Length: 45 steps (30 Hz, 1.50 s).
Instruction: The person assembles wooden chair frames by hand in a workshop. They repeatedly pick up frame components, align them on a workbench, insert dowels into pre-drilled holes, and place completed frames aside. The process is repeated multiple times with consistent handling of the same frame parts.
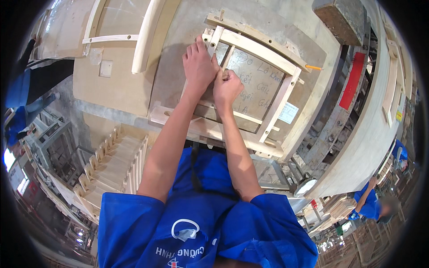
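Note:
A pale wooden frame (279, 105) with drilled holes in its side rails lies flat on the worktable before me. My left hand (199, 67) lies over its left side, fingers wrapped round the rail near the far left corner. Close beside it, my right hand (229, 87) is closed in a pinch at the near end of a thin wooden stick (229, 56). That stick slants up to the frame's far rail (257, 48); the fingers hide its near end. Between the rails a board with handwriting (257, 87) shows.
An orange pencil (313, 67) lies at the frame's far right corner, and a paper label (288, 112) beside its right rail. Another wooden frame (147, 35) rests on cardboard at far left. Several slatted wooden pieces (111, 165) stand at lower left. Co-workers (368, 201) are at the right and left edges.

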Available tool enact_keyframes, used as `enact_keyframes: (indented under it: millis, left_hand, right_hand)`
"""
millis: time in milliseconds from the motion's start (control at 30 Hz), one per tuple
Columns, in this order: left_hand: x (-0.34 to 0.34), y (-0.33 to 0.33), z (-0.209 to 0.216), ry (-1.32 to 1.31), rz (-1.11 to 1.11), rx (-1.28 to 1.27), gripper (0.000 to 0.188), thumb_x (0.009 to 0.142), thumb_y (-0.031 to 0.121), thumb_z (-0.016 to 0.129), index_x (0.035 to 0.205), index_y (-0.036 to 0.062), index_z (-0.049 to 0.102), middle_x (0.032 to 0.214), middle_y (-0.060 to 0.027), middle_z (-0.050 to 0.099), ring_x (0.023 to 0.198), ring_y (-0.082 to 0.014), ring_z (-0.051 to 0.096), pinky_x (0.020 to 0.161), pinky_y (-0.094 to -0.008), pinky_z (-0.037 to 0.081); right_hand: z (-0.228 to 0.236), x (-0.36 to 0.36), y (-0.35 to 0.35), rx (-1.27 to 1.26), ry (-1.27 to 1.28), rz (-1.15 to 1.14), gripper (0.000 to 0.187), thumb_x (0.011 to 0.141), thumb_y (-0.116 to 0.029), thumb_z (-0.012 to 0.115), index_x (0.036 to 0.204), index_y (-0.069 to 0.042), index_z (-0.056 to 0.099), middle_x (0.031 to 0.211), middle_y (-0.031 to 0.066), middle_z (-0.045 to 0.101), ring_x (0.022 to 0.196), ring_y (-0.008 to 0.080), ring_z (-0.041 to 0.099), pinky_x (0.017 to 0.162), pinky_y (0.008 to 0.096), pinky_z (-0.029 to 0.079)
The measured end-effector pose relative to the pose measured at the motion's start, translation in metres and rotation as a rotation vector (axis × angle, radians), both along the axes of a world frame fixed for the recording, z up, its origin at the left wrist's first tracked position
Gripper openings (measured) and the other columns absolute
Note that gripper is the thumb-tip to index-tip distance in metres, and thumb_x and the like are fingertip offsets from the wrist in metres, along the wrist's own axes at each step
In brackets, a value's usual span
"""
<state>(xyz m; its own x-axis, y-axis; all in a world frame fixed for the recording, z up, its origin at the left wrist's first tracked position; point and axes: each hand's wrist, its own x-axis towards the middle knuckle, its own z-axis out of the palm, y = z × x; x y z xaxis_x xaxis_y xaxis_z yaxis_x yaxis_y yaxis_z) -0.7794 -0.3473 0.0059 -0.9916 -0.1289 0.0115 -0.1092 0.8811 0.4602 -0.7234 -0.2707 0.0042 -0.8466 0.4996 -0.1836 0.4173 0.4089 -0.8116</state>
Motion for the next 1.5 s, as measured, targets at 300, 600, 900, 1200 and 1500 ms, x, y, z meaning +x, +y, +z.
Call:
enact_keyframes:
  millis: [300, 600, 900, 1200, 1500]
  left_hand:
    - [0.001, -0.001, -0.006, 0.035, 0.0, -0.038, 0.079, 0.075, 0.025, 0.071, 0.14, -0.0004, 0.033, 0.111, -0.0158, 0.059, 0.105, -0.031, 0.055, 0.087, -0.0434, 0.043]
    - [-0.001, 0.002, -0.001, -0.034, 0.002, -0.041, 0.078, 0.076, 0.024, 0.071, 0.14, -0.001, 0.034, 0.111, -0.0164, 0.058, 0.106, -0.0313, 0.055, 0.088, -0.0438, 0.043]
    - [0.0, 0.003, 0.001, 0.001, -0.008, -0.071, 0.077, 0.077, 0.022, 0.069, 0.14, -0.0027, 0.032, 0.116, -0.0176, 0.057, 0.109, -0.0318, 0.053, 0.091, -0.0449, 0.041]
    - [0.002, 0.0, -0.001, -0.003, -0.003, -0.052, 0.077, 0.078, 0.023, 0.069, 0.141, 0.0006, 0.032, 0.114, -0.0194, 0.058, 0.108, -0.0332, 0.055, 0.089, -0.0454, 0.042]
    - [0.001, 0.0, 0.004, -0.043, 0.01, -0.048, 0.073, 0.078, 0.023, 0.069, 0.139, -0.0006, 0.035, 0.116, -0.0161, 0.057, 0.11, -0.0296, 0.053, 0.09, -0.043, 0.041]
  right_hand:
    - [-0.009, -0.003, 0.018, -0.589, -0.166, 0.079, 0.032, 0.094, -0.02, 0.059, 0.069, -0.001, 0.061, 0.052, 0.0039, 0.054, 0.046, 0.012, 0.045, 0.046, 0.0308, 0.035]
    - [-0.021, 0.001, 0.028, -0.574, -0.18, 0.109, 0.031, 0.093, -0.02, 0.061, 0.07, 0.0, 0.063, 0.052, 0.0016, 0.053, 0.047, 0.0106, 0.046, 0.046, 0.0316, 0.035]
    - [-0.007, 0.031, 0.004, 0.007, -0.05, 0.276, 0.026, 0.087, -0.012, 0.061, 0.065, 0.002, 0.059, 0.055, 0.0141, 0.059, 0.053, 0.0198, 0.063, 0.051, 0.036, 0.045]
    - [0.047, 0.077, 0.101, -0.072, -0.179, 0.044, 0.038, 0.093, -0.026, 0.058, 0.07, 0.003, 0.055, 0.05, 0.0102, 0.046, 0.047, 0.0149, 0.034, 0.047, 0.0354, 0.032]
    - [0.081, 0.068, 0.144, 0.123, -0.314, 0.012, 0.036, 0.09, -0.026, 0.061, 0.071, 0.005, 0.061, 0.053, 0.0145, 0.053, 0.048, 0.0207, 0.046, 0.051, 0.0364, 0.039]
